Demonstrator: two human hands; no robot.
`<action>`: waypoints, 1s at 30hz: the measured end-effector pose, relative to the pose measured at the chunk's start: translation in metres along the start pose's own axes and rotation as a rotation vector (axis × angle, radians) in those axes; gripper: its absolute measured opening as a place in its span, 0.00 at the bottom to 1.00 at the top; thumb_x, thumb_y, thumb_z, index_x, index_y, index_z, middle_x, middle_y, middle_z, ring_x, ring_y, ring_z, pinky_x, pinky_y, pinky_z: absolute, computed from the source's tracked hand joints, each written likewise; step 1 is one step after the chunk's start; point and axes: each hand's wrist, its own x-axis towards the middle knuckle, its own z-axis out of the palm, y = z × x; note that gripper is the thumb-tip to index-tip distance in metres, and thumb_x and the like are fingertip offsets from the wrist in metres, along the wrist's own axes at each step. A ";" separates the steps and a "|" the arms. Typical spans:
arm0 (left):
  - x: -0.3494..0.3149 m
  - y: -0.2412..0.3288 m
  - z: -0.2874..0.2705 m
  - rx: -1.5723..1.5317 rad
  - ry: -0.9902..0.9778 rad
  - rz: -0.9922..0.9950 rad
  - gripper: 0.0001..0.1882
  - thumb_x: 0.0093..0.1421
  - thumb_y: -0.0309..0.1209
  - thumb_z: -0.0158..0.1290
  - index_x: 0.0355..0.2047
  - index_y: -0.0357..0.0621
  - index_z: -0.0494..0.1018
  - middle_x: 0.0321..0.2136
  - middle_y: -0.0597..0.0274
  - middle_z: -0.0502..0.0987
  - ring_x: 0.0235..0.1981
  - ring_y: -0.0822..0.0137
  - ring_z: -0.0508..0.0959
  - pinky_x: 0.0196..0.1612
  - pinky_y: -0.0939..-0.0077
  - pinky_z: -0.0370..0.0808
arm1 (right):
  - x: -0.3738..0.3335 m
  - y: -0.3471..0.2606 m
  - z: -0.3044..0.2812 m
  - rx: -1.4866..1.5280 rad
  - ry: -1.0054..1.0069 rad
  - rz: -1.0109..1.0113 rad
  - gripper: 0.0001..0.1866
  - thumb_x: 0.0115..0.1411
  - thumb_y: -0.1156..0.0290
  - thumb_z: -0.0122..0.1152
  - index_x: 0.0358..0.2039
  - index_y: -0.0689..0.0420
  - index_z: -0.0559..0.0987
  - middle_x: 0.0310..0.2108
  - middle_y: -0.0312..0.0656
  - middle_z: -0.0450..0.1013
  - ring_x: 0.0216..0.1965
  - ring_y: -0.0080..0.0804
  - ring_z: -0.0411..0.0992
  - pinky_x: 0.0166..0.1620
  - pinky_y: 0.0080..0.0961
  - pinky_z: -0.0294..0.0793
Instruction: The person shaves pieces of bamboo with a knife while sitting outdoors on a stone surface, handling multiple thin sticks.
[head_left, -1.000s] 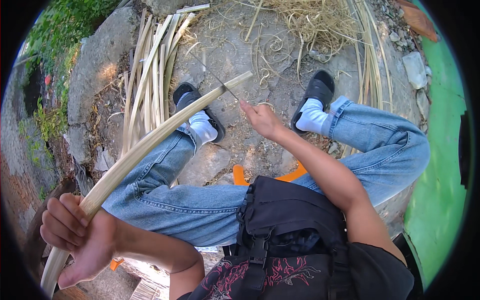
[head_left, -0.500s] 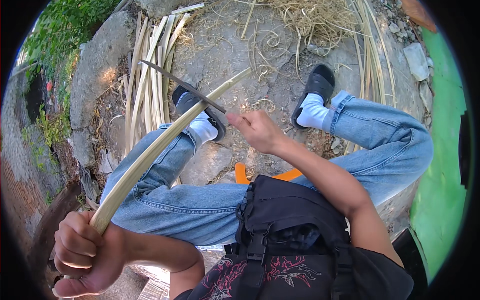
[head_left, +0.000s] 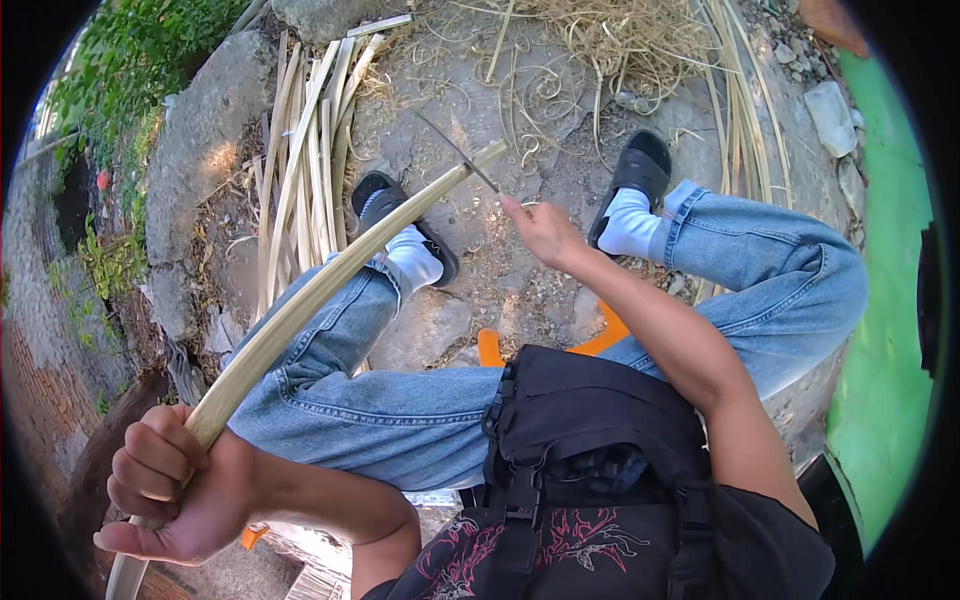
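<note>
from my distant seat, green leafy plants and a rough grey stone slab crowd the far left. nearer, my left hand has its fingers wrapped tight around the lower part of a long, pale, curved wooden strip, which slants up over the left blue-denim leg. beyond it lies a bundle of pale flat slats, near the black left sandal. my right hand has its fingers closed on the near end of a thin dark blade, which crosses the strip close to its tip. farther off sit a heap of straw-coloured curly shavings, the black right sandal and long thin pale lengths.

since half a second ago, my left hand has barely shifted; the right has gone forward and rightward, taking the crossing nearer the tip.

the left leg crowds the strip from below; between the sandals, gritty grey ground gives room; rightward, the bent right knee and a smooth green panel bound it.
</note>
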 end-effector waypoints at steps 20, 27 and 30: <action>-0.003 0.004 0.008 0.032 0.046 0.007 0.27 0.60 0.46 0.43 0.08 0.55 0.48 0.08 0.74 0.48 0.10 0.79 0.48 0.14 0.83 0.44 | -0.001 0.009 0.003 -0.014 0.006 -0.053 0.40 0.60 0.38 0.40 0.11 0.67 0.68 0.10 0.49 0.62 0.16 0.35 0.63 0.27 0.37 0.64; -0.004 -0.008 0.017 -0.259 -0.195 -0.037 0.28 0.58 0.43 0.44 0.05 0.56 0.46 0.03 0.78 0.48 0.06 0.82 0.47 0.13 0.85 0.41 | 0.027 0.049 -0.016 -0.038 0.039 0.126 0.43 0.57 0.34 0.40 0.09 0.67 0.70 0.09 0.52 0.65 0.14 0.41 0.66 0.25 0.39 0.66; -0.008 -0.006 0.029 -0.332 -0.267 -0.054 0.28 0.55 0.42 0.45 0.03 0.57 0.45 0.02 0.79 0.47 0.05 0.84 0.47 0.14 0.84 0.38 | -0.009 -0.018 -0.016 0.056 -0.025 -0.039 0.44 0.58 0.34 0.40 0.08 0.67 0.69 0.09 0.51 0.65 0.14 0.40 0.65 0.25 0.39 0.66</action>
